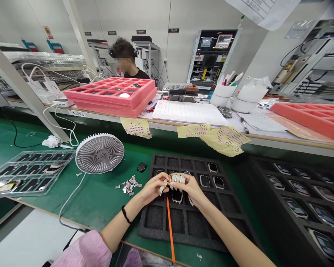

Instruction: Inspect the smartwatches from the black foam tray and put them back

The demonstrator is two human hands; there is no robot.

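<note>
Both hands meet above a black foam tray [174,230] with square compartments. My left hand [155,186] pinches a small pale metallic piece [163,188]. Beside it, my right hand [189,187] grips a row of several pale watch-case-like pieces [178,178]. Just below the fingers, a watch case with a dark face [177,195] sits in the tray. More watch cases [205,181] lie in compartments to the right. An orange stick [170,230] rests across the tray's front, its upper end near my left fingers.
A white fan [100,153] stands left, with small scraps [130,185] and a dark watch piece [141,167] nearby. A clear tray [30,172] lies far left, another foam tray [292,230] right. Pink foam trays [108,100] occupy the shelf; a person [128,59] is behind.
</note>
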